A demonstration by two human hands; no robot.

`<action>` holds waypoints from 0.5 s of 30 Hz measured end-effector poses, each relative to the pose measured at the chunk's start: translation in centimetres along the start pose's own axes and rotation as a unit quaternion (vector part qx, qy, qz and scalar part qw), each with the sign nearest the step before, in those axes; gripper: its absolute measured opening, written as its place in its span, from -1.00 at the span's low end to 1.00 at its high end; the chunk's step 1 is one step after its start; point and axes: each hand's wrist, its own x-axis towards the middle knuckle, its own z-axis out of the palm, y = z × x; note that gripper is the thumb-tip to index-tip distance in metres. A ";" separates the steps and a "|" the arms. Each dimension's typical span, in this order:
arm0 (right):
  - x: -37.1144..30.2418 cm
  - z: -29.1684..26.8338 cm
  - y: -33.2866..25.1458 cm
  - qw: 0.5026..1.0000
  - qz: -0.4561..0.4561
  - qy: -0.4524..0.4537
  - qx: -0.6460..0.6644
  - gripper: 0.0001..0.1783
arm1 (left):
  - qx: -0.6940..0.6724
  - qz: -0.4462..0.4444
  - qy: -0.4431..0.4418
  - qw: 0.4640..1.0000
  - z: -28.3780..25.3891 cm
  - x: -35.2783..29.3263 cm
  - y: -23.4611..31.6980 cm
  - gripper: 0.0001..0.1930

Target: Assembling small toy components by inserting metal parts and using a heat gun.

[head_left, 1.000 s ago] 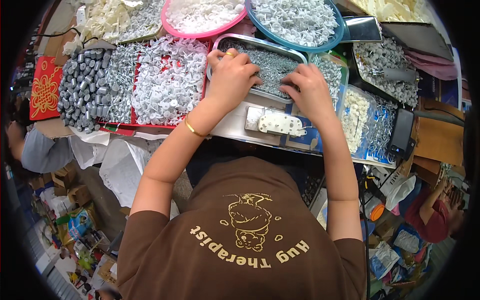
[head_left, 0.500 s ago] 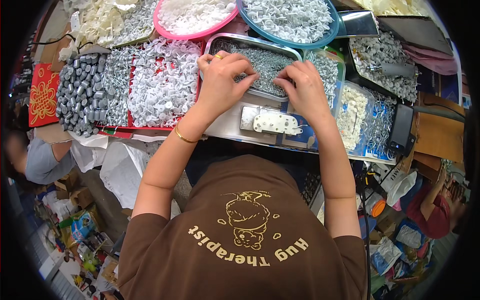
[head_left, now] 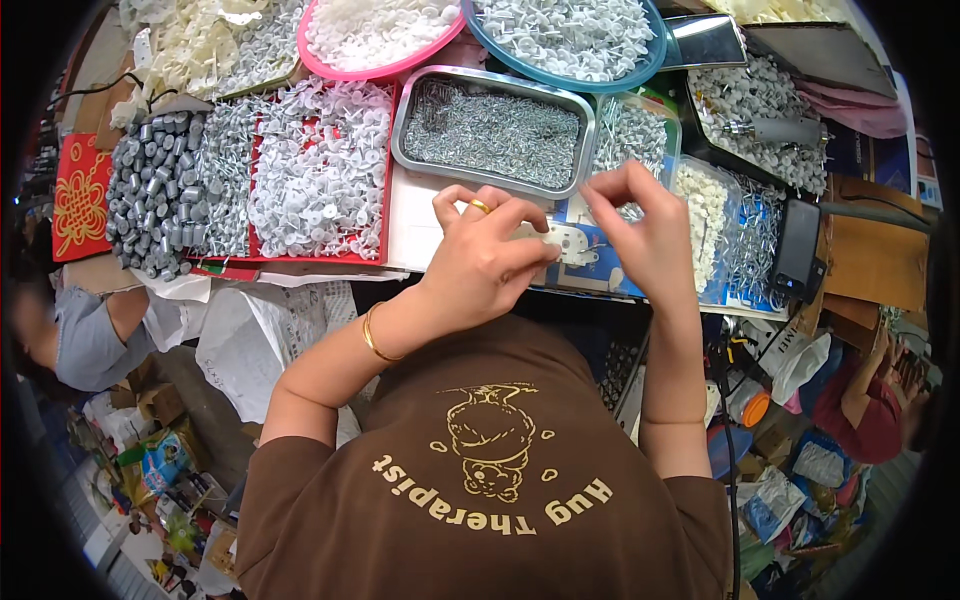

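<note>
My left hand (head_left: 488,252), with a gold ring, is closed over the left part of a white plastic plate with holes (head_left: 574,243). Whether its fingers grip the plate or a tiny piece is hidden. At the right, my right hand (head_left: 648,232) has thumb and forefinger pinched together by the lower right corner of a metal tray (head_left: 398,150). Anything in that pinch is too small to make out. The tray holds a heap of small silvery pins (head_left: 490,135).
Left of the tray are a red box (head_left: 386,215) of white round-headed parts and grey metal cylinders (head_left: 160,190). Pink (head_left: 300,40) and teal (head_left: 662,45) basins stand behind. At right are a clear box of cream parts (head_left: 703,215) and a black device (head_left: 797,250) with a cable.
Both hands have come back from the pin tray toward me. The left now covers part of the white plate; the right has moved to the tray's right corner.
</note>
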 end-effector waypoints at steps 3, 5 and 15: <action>-0.6 -0.1 -0.9 0.995 0.019 0.038 0.091 -0.81 | 0.048 0.025 0.011 0.999 -0.1 0.0 0.0 -0.73; -0.9 -0.1 -0.6 0.997 0.025 0.043 0.055 -0.84 | 0.088 0.044 0.013 0.995 -0.1 -0.6 0.4 -0.70; -4.3 1.2 -0.4 0.990 -0.020 0.023 -0.139 -0.95 | 0.210 0.004 0.080 0.974 -1.8 5.1 -5.5 -0.90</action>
